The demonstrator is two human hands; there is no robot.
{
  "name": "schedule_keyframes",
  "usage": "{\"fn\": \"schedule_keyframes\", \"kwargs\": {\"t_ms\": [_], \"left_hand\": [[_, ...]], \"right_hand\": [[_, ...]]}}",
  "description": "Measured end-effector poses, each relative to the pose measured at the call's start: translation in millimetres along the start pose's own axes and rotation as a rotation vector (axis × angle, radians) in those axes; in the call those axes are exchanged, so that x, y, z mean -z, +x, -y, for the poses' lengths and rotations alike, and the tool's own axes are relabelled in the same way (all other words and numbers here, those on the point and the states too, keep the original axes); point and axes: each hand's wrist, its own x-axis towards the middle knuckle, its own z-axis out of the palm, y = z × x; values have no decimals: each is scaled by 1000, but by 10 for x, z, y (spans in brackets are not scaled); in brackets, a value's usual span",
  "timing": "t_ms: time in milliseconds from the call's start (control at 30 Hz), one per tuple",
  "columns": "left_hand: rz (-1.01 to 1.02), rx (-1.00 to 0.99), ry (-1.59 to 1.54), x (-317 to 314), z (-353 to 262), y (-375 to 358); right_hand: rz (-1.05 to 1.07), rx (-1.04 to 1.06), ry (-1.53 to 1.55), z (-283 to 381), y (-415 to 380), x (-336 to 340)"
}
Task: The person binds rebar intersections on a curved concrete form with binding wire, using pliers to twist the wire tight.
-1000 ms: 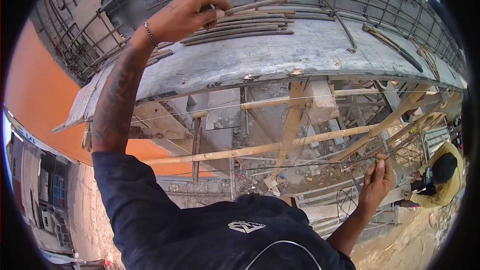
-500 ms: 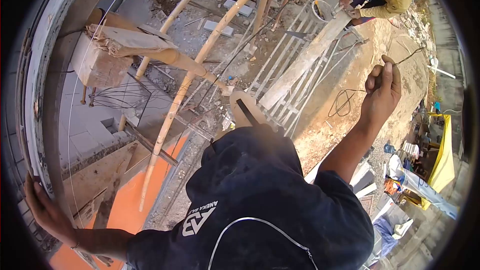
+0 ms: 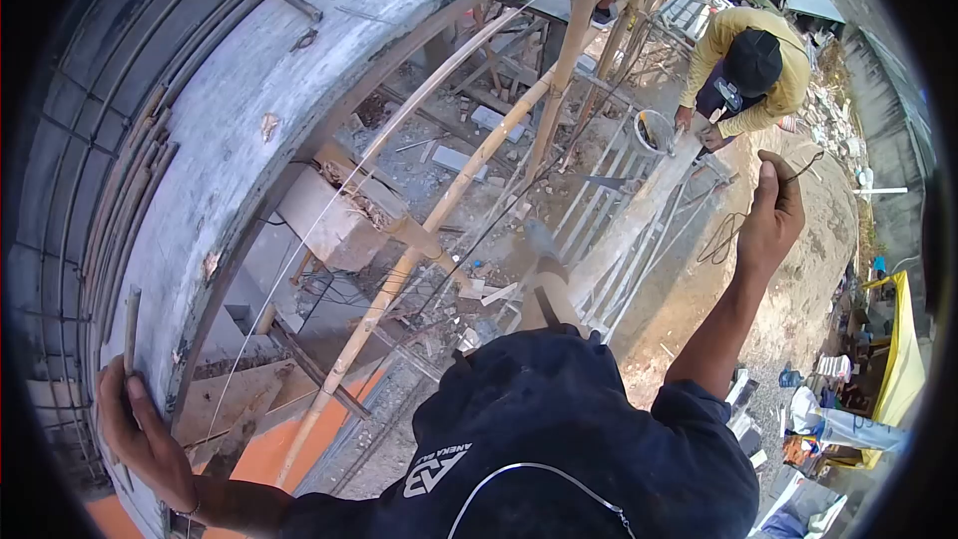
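Note:
My right hand (image 3: 773,215) is raised at the right, its fingers closed on a thin dark wire. The wire's twisted end (image 3: 810,164) sticks out past my fingertips, and a loose loop of wire (image 3: 720,240) hangs to the left of the hand. At the lower left, my left hand (image 3: 145,429) is at the concrete beam (image 3: 289,90), with finger and thumb around a short upright steel rod (image 3: 132,324). The lower part of the rod is hidden by the hand.
Rebar (image 3: 130,210) runs along the left. Bamboo poles (image 3: 479,155) and a taut string (image 3: 284,274) cross the drop below me. A co-worker in yellow (image 3: 788,70) bends over a plank (image 3: 639,205) beside a bucket (image 3: 654,130). A yellow tarp (image 3: 903,349) hangs at right.
My view has shifted left and up, bringing more of the beam and rebar into sight. My left hand now has the rod between finger and thumb. My right hand still holds the wire.

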Motion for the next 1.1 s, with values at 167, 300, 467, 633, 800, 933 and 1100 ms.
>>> {"fn": "schedule_keyframes", "kwargs": {"t_ms": [167,300,467,633,800,933,1100], "left_hand": [[-7,-70,-51,7,-240,60],[6,52,-155,26,-329,57],[-86,93,-216,-71,0,-120],[-82,172,-334,-32,120,-150],[-357,216,-316,-95,41,-89],[-425,237,-166,61,-926,258],[-352,-147,287,-226,-2410,1114]], "right_hand": [[122,428,87,635,795,-547],[469,915,-191,1300,1520,-1296],[664,1356,-298,1389,2055,-2503],[1073,1306,-230,1375,2214,-2724],[790,1558,-155,1303,2471,-2608],[543,1565,24,1032,3186,-2409],[418,1237,-105,413,4331,-2303]]}}
